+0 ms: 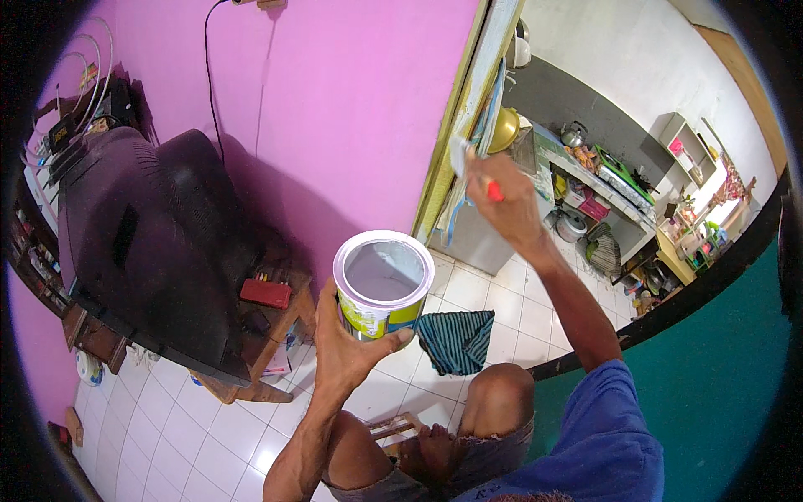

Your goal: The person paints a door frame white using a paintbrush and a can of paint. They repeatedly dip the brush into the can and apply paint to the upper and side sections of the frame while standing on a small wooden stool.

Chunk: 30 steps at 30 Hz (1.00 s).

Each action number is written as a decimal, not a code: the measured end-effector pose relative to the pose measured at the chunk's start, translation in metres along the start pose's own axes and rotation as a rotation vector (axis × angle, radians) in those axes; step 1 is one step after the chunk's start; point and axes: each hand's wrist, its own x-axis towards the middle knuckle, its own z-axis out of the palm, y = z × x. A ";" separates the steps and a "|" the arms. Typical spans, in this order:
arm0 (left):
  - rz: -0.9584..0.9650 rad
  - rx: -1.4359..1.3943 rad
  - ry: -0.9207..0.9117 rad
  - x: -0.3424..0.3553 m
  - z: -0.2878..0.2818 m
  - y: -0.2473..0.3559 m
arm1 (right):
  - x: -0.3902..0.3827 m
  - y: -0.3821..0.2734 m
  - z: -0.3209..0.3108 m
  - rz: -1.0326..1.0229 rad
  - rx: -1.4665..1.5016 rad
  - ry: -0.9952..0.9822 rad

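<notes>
My left hand (358, 356) is wrapped round an open paint can (381, 311), which has a white rim and a yellow-green and blue label. Pale greyish paint coats the can's inside. Raised to the right, my right hand (508, 201) grips a paintbrush (461, 157) with a red part showing between the fingers. Its pale bristles are at the door frame (447, 138), which looks yellowish with whitish patches; whether they touch it I cannot tell. Beyond the can, a pink wall (343, 100) meets that frame.
A big black television (159, 243) stands on a wooden stand (284, 322) at left, with a red box (265, 292) on it. A dark striped cloth (457, 341) lies on the white tiles below. Through the doorway is a kitchen counter (598, 180) with a kettle (574, 134).
</notes>
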 end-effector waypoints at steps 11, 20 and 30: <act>0.014 -0.012 -0.002 0.001 0.000 0.002 | 0.044 -0.013 -0.012 -0.081 -0.112 0.152; 0.028 0.051 0.001 0.001 -0.002 -0.009 | 0.085 -0.006 -0.023 -0.122 -0.104 0.270; 0.025 -0.012 -0.029 0.002 -0.001 -0.001 | 0.018 -0.017 0.002 -0.011 -0.153 -0.025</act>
